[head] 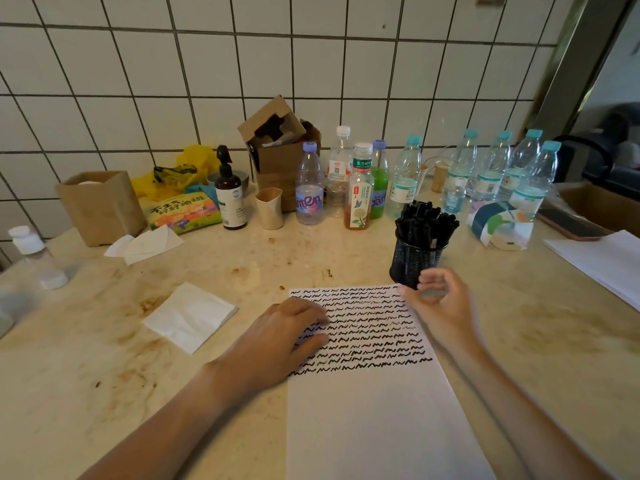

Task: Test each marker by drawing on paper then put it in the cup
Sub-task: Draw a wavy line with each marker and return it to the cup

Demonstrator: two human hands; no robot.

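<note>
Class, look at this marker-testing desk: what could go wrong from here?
1. The mesh cup is crammed with black markers; the right hand, blurred beside it, might tip it.
2. The left hand rests on the squiggles on the paper; ink that is wet could smear.
3. Bottles crowd behind the cup; a knock may topple them.

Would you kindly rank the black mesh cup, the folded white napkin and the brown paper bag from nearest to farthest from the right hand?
From the right hand:
1. Black mesh cup, just beyond the fingers, at the paper's top right corner.
2. Folded white napkin, left of the paper.
3. Brown paper bag, far left by the wall.
</note>
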